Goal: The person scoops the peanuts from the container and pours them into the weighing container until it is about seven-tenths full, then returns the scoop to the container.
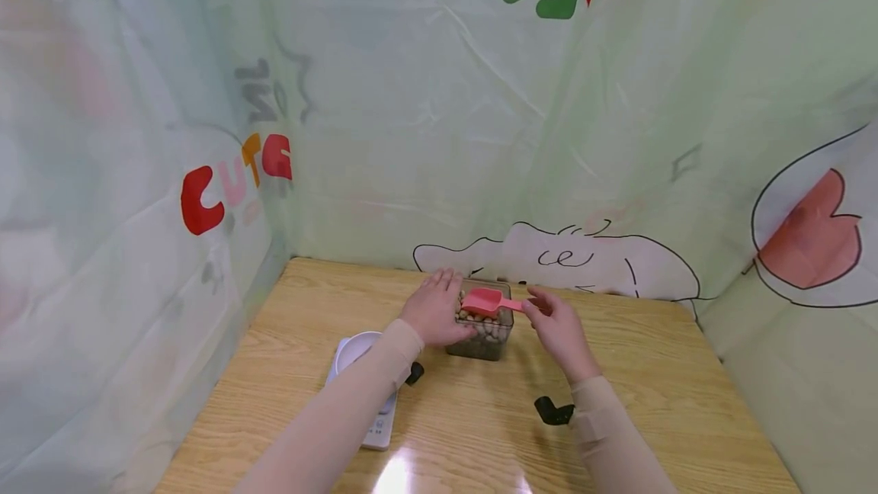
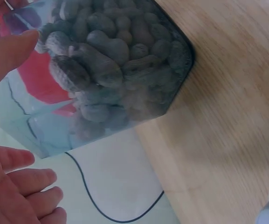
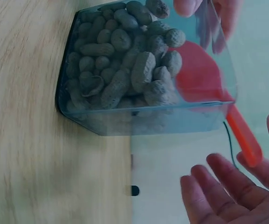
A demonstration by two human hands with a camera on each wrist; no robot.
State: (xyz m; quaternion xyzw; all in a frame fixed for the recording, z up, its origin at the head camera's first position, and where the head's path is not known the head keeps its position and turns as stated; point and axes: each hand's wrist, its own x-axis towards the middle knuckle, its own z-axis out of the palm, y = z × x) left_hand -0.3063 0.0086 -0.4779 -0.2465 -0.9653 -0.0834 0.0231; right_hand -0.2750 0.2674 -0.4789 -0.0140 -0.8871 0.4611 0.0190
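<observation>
A clear plastic box [image 1: 490,343] holds peanuts in their shells [image 3: 120,70] and stands near the table's back edge. On the peanuts lies a red scoop [image 1: 484,302], its handle sticking out over the box's right side. My left hand [image 1: 439,311] is at the box's left side, fingers fairly straight, thumb at the near wall. My right hand [image 1: 559,330] is at the handle's end; in the right wrist view the handle tip meets the index finger, the thumb stands apart, and the other fingers are loosely extended.
A white kitchen scale [image 1: 377,434] with a white bowl [image 1: 353,348] on it stands left of the box, partly hidden by my left forearm. Small black objects lie near each forearm, one by the right sleeve [image 1: 553,411]. Printed curtains [image 1: 411,136] enclose the wooden table [image 1: 473,418].
</observation>
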